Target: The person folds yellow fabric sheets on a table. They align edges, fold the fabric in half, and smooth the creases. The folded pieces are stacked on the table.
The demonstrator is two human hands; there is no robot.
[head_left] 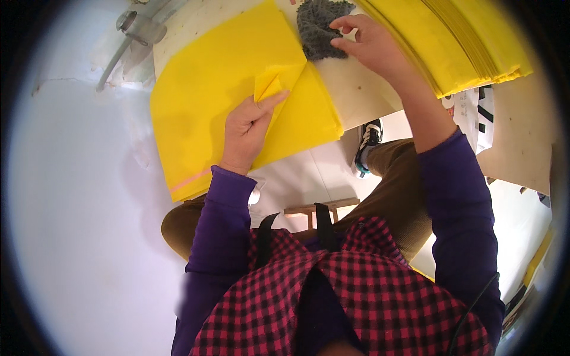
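Note:
My left hand (249, 123) is closed on the folded-back edge of a yellow sheet (202, 113), thin and fabric-like, with a pink line near its lower left corner. The sheet lies on a pale tabletop, apparently over more yellow layers. At the far middle is a dark grey, crinkled, tangled bundle (320, 29); whether it is cord or mesh I cannot tell. Over its right edge my right hand (371, 47) reaches, thumb and forefinger apart, with nothing visible between them. Its other fingers are partly hidden.
A thick pile of folded yellow sheets (451, 41) lies at the far right. Below it is a white printed bag (478, 115). A metal fitting with a rod (139, 29) stands at the far left. My shoe (369, 142) shows beneath the table's near edge.

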